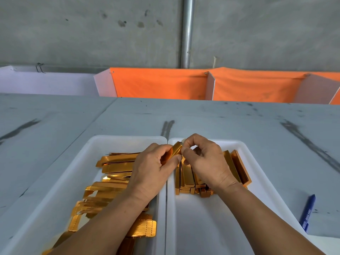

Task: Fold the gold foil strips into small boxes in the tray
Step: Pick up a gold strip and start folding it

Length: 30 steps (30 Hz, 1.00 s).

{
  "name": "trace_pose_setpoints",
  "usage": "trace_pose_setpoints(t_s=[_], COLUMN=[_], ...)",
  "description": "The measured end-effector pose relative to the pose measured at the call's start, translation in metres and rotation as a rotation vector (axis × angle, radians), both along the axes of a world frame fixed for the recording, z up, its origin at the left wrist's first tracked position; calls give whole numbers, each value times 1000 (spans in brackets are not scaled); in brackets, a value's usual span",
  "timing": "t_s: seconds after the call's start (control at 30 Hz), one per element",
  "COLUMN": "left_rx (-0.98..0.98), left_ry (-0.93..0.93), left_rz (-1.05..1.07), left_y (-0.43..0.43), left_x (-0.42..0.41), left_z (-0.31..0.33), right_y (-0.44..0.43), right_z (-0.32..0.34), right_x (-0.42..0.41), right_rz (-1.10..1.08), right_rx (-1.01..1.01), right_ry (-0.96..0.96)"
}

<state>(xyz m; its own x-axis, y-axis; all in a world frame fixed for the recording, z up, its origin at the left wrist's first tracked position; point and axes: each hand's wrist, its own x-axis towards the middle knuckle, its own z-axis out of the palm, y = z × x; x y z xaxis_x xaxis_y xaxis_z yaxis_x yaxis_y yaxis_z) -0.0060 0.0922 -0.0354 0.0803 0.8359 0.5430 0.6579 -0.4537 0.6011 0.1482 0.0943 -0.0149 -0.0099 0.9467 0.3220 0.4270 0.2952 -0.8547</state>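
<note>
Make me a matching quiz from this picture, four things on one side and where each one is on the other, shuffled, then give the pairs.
1 flat strips
2 folded boxes
3 pen
4 box being folded

A on the table
B in the left tray
C held by the left hand and right hand
D in the right tray

Pairs: 1-B, 2-D, 3-A, 4-C

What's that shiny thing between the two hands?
In the head view, a gold foil box sits between the left hand and right hand; both pinch it.
</note>
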Motion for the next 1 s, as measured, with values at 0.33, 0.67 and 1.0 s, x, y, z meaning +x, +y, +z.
trace_pose_setpoints(t_s=[0.33,0.67,1.0], left_rx=[-4,8,28], left_ry=[3,-12,2], left_rz=[-2,-7,-19], left_y=[0,1,0], left_x=[1,2,1], left_z=[-1,-3,-3], right_y=[-2,-4,3], right_z=[0,2,14], right_x=[-1,-3,8], right_rz=[-7,-12,62], right_rx=[39,8,-442], right_ry=[-63,19,644])
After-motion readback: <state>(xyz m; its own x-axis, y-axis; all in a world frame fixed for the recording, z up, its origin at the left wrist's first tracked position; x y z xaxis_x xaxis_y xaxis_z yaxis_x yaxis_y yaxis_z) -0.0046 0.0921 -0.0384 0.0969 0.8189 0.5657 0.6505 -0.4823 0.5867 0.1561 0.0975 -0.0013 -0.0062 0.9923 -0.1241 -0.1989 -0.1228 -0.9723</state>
